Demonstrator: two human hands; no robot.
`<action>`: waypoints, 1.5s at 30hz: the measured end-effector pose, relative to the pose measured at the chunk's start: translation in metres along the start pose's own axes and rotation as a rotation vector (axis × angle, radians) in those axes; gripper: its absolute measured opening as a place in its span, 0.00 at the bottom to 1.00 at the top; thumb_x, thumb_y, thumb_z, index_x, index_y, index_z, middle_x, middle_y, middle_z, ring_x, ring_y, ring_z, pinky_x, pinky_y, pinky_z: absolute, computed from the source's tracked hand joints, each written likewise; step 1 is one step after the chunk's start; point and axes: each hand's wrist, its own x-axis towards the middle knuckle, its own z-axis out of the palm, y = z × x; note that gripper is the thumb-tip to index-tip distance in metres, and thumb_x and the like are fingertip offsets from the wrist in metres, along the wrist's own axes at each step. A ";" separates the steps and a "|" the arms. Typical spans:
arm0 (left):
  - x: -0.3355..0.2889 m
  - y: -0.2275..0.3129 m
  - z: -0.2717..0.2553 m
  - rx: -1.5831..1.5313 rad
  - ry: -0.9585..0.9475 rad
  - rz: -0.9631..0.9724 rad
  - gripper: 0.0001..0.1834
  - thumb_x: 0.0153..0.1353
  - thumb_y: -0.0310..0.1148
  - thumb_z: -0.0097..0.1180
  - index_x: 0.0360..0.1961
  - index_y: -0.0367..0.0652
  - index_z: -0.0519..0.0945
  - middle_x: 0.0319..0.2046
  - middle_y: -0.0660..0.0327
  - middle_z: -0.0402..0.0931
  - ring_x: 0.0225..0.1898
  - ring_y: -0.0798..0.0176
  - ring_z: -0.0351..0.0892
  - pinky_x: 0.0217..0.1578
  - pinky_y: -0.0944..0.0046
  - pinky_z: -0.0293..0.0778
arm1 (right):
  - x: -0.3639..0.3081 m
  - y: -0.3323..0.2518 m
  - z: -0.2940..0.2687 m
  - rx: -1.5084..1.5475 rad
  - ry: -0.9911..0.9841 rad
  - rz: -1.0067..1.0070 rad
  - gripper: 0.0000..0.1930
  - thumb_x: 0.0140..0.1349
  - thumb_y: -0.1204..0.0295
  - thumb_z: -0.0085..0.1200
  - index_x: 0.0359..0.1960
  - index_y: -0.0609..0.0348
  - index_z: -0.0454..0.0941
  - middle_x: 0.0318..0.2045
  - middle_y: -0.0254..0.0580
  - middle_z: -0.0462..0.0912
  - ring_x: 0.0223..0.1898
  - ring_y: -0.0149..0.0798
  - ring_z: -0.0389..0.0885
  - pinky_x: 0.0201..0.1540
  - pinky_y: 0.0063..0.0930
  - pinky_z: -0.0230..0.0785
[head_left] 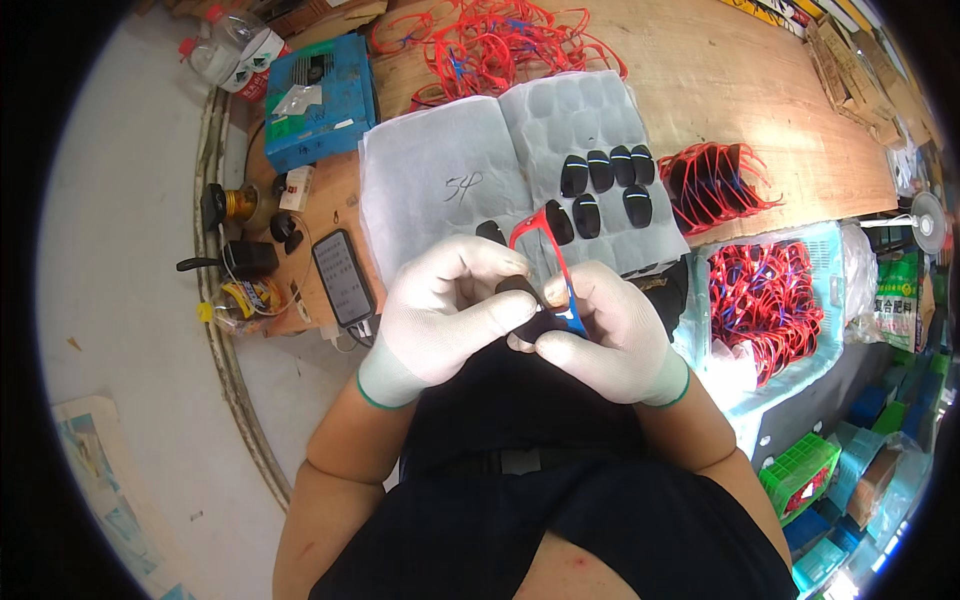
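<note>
Both my hands wear white knit gloves with green cuffs and meet in front of my body. Between the thumb and fingers of my left hand (440,315) is a dark sunglass lens (518,290). My right hand (615,335) grips a red and blue glasses frame (553,247), its red part pointing up and away. The lens is up against the frame; whether it sits in the rim, I cannot tell. Just beyond, several dark lenses (600,170) lie in rows on white paper sheets (430,160).
Red glasses frames (500,45) are heaped at the back, and a row of glasses with dark lenses (715,185) lies right of the paper. A light-blue crate (835,340) holds more frames. At left are a phone (342,278), a blue box (320,140) and plastic bottles (225,60).
</note>
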 end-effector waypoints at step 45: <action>-0.014 -0.012 0.006 0.099 0.204 -0.216 0.19 0.69 0.42 0.57 0.46 0.32 0.77 0.34 0.58 0.79 0.35 0.67 0.75 0.40 0.65 0.71 | 0.000 -0.008 0.004 -0.734 0.018 -0.324 0.09 0.61 0.78 0.60 0.43 0.59 0.81 0.29 0.47 0.82 0.30 0.54 0.82 0.33 0.42 0.73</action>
